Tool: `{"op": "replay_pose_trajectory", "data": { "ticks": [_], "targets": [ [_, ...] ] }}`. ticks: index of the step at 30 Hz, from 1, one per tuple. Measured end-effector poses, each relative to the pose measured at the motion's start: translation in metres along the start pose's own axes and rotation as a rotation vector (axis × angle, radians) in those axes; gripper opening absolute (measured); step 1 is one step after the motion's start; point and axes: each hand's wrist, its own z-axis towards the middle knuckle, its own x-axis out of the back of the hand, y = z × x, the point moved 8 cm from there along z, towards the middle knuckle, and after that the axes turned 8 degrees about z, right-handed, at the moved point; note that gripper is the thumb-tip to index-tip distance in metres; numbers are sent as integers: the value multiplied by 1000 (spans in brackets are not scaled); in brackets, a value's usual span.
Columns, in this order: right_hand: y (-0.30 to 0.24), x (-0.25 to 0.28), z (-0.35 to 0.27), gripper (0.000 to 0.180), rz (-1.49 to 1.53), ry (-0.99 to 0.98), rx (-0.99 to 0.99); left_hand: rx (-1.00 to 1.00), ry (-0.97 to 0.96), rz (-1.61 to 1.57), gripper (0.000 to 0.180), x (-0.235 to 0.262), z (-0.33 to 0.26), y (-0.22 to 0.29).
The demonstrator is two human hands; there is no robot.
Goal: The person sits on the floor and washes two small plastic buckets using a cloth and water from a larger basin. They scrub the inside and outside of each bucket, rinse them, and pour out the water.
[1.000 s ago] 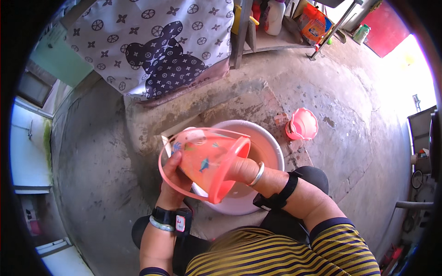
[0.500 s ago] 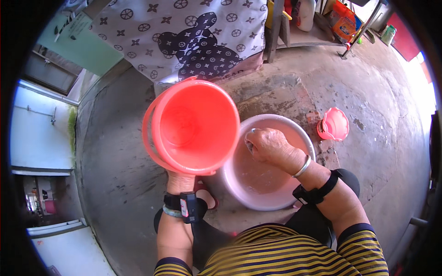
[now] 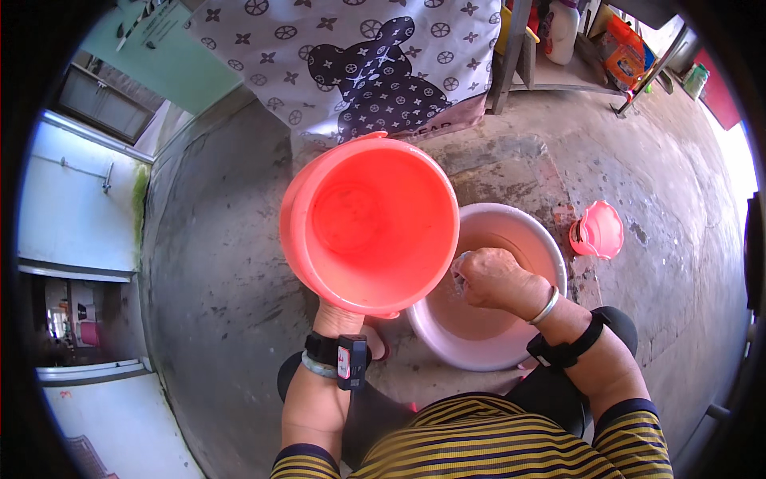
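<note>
A coral-red plastic bucket is held up in front of me, tilted so that I look into its bare inside. My left hand grips it from below; its fingers are hidden behind the bucket. To the right, a pale pink basin with cloudy water stands on the floor, its left rim partly covered by the bucket. Over this basin my right hand is closed in a fist beside the bucket's mouth. A small whitish bit shows at its fingers, too little to name.
A small pink scallop-rimmed pail stands right of the basin. Ahead hangs a patterned cloth with a dark bear figure. A low shelf at the far right carries a white bottle and an orange packet.
The bucket has turned and shifted slightly right, overlapping more of the basin; its handle loop on the left no longer shows. My right fist stays over the basin. The whole view has shifted a little.
</note>
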Motion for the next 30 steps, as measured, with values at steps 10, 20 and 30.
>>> {"op": "replay_pose_trajectory", "data": {
  "ticks": [10,20,30],
  "targets": [
    [-3,104,-19,27,756,196,-42,-1,53,-131,67,-32,-2,15],
    [-43,87,-8,32,1665,119,-50,-18,-122,-28,68,-92,-11,-9],
    [-50,44,13,30,899,137,149,57,-126,154,71,-82,-22,-42]
  ]
}}
